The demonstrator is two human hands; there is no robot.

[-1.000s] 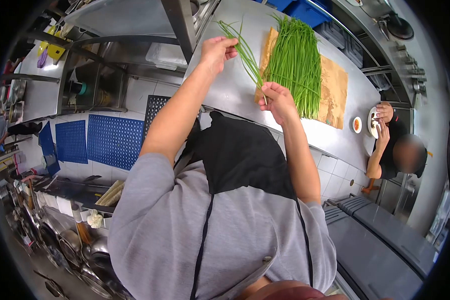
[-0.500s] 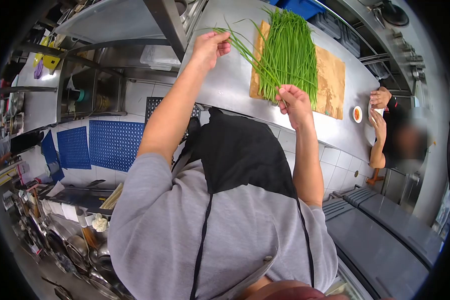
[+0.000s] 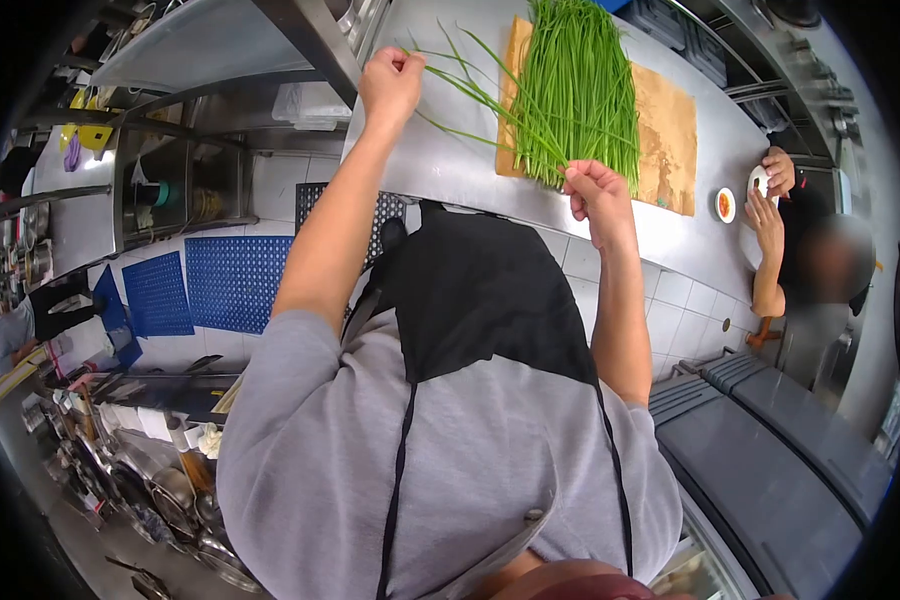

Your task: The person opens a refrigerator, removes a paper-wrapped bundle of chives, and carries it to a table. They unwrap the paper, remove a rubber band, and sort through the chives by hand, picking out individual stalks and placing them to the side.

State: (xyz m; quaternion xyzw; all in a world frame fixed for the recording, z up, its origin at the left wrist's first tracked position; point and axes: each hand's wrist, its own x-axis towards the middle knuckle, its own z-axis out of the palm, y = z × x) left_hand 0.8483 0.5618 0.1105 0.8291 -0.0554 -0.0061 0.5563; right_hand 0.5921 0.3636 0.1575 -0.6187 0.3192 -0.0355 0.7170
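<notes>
A thick pile of long green stalks (image 3: 582, 95) lies on a wooden board (image 3: 667, 135) on the steel table. My left hand (image 3: 390, 88), up by the shelf post, is closed in a pinch on the tips of a few green stalks. These thin stalks fan out from the pile's left side. At the pile's lower end, my right hand (image 3: 600, 200) has its thumb and fingers pinched at the stalk ends.
The steel table (image 3: 430, 150) has a small white dish (image 3: 724, 205) with orange-red food. Beyond it, another person's hands (image 3: 767, 215) touch a white plate. A metal post (image 3: 315, 45) stands beside my left hand. Another person (image 3: 30, 320) is at the far left.
My left hand has moved further left and its fingers have closed more. A person has come into view at the far left, and the camera view has shifted slightly.
</notes>
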